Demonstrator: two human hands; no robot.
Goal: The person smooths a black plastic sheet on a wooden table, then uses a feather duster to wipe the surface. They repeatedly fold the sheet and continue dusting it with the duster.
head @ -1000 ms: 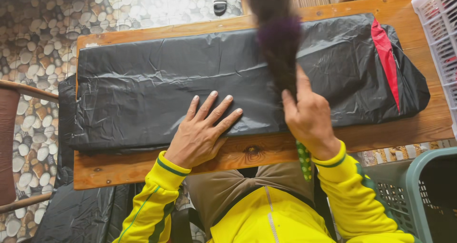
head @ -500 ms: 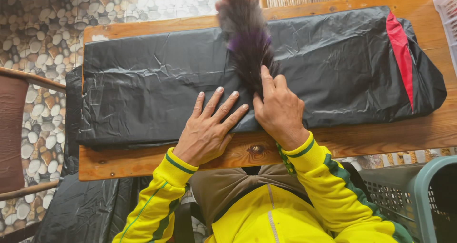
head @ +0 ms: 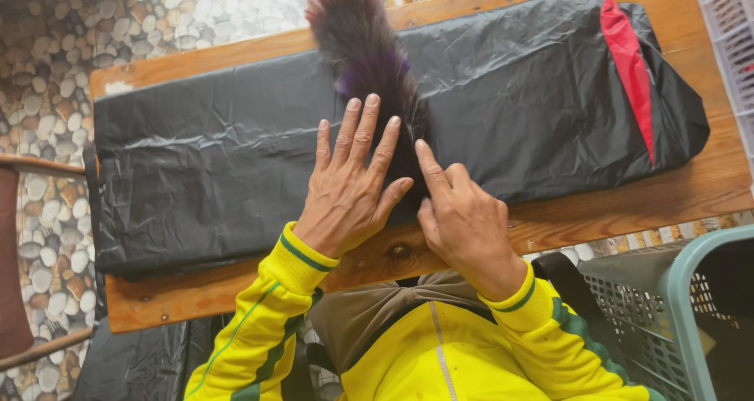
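Note:
A long folded black plastic sheet [head: 236, 157] with a red band [head: 628, 63] near its right end lies across a narrow wooden table [head: 628, 205]. My left hand [head: 349, 185] rests flat on the sheet with its fingers spread. Beside it, my right hand [head: 463, 224] grips the handle of a dark feather duster [head: 357, 47] with purple and pinkish tips, forefinger stretched along it. The duster's head lies on the sheet and points away from me. The handle is hidden under my hand. Both sleeves are yellow with green stripes.
A teal plastic basket [head: 691, 291] stands at the lower right. A white crate [head: 726, 32] sits at the right edge. A wooden chair arm [head: 31, 165] shows at the left. More black plastic [head: 133, 362] hangs below the table. The floor is pebble stone.
My right hand has swept the duster leftward across the sheet, and it now sits close against my left hand. My left hand has stayed pressed flat on the sheet.

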